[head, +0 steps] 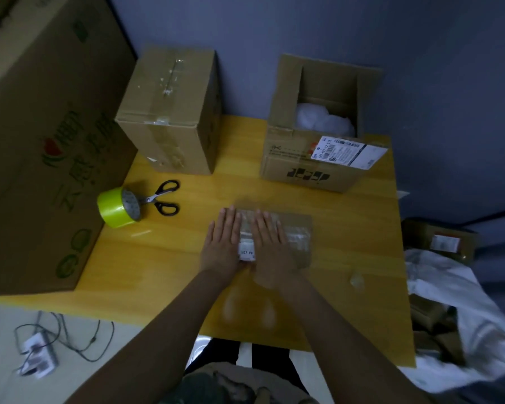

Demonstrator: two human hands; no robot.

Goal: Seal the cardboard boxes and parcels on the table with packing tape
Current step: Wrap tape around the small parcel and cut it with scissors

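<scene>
pressing left hand [223,239] and right hand [270,242] flat, fingers straight, clasping nothing, onto flat brown cardboard parcel [299,228] | lying mid yellow wooden table [184,258], nearer front edge | likely handling light, stiff, slick where taped | gripping best by bare side edges

Both hands [247,243] flat, pressing taped parcel [295,237].
</scene>
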